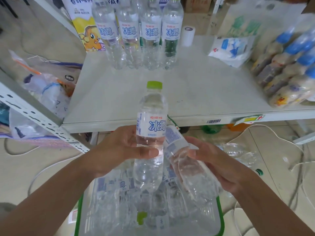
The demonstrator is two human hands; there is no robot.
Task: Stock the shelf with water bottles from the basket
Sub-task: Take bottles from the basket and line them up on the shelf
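Observation:
My left hand (119,150) grips an upright clear water bottle (151,120) with a green cap, held above the basket and in front of the shelf edge. My right hand (213,166) holds a second water bottle (180,150), tilted with its top toward the first bottle. Below both hands the green-rimmed basket (220,217) holds several more bottles lying down. On the white shelf (196,92), several bottles of the same kind (139,34) stand in a row at the back.
A shrink-wrapped pack of blue-capped bottles (286,68) lies at the shelf's right end. A white pouch (231,48) and a paper roll (188,35) sit behind it. A yellow cartoon carton (85,26) stands at the back left. Plastic bags (44,89) and cords (281,138) lie on the floor.

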